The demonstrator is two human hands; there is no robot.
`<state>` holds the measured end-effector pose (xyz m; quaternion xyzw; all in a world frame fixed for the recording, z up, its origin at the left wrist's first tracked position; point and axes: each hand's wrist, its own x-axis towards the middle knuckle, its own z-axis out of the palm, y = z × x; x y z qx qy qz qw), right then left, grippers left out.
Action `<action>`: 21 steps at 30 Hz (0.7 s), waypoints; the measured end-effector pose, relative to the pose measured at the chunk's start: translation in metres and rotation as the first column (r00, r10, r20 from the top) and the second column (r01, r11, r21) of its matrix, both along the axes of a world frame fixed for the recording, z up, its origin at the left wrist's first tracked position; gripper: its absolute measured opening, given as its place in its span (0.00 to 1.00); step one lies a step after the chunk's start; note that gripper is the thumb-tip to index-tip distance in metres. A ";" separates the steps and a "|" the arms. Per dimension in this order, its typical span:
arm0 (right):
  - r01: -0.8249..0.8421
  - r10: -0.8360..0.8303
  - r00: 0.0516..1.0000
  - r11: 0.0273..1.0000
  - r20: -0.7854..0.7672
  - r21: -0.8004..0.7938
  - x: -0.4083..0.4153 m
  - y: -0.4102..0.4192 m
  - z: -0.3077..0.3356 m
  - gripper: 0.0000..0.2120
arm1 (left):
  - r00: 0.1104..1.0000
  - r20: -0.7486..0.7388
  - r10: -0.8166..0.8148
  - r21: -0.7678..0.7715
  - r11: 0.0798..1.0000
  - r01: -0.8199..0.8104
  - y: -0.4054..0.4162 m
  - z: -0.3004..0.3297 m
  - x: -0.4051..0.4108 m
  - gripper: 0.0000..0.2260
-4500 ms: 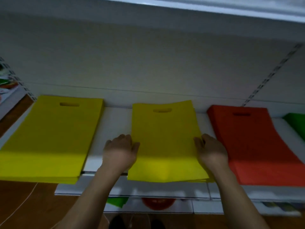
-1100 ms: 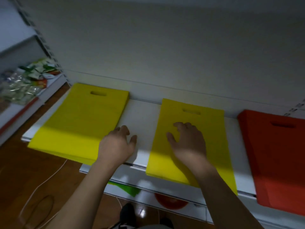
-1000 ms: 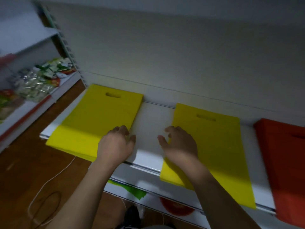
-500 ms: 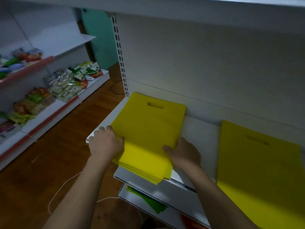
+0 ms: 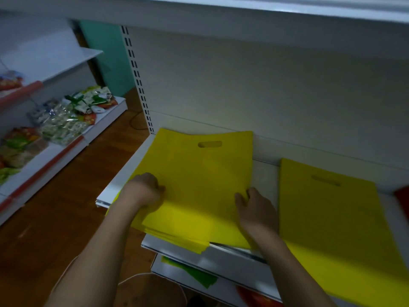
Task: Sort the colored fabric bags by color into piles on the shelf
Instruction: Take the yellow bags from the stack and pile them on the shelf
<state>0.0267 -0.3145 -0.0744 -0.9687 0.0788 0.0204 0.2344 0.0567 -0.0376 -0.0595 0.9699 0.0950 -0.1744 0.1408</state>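
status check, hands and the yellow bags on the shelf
Left hand grips left yellow pile at its left edge. Right hand flat against its right edge. Second yellow pile lies apart. Nothing blocking.

One bag pile (image 5: pixel 199 185) lay on the shelf (image 5: pixel 264 173); a second pile (image 5: pixel 332 218) lay at its 3 o'clock.
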 end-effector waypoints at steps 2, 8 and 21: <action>0.028 -0.026 0.999 0.999 0.044 -0.041 -0.006 -0.015 0.006 0.14 | 0.990 0.135 -0.030 -0.053 0.998 0.037 -0.014 0.003 -0.007 0.14; 0.161 -0.156 0.977 0.987 0.143 -0.024 -0.029 -0.098 0.022 0.16 | 0.906 0.418 -0.067 -0.245 0.952 0.183 -0.100 0.016 -0.033 0.18; 0.355 -0.355 0.935 0.932 0.015 -0.069 -0.074 -0.282 -0.001 0.16 | 0.816 0.490 -0.308 0.043 0.943 0.330 -0.281 -0.036 -0.056 0.16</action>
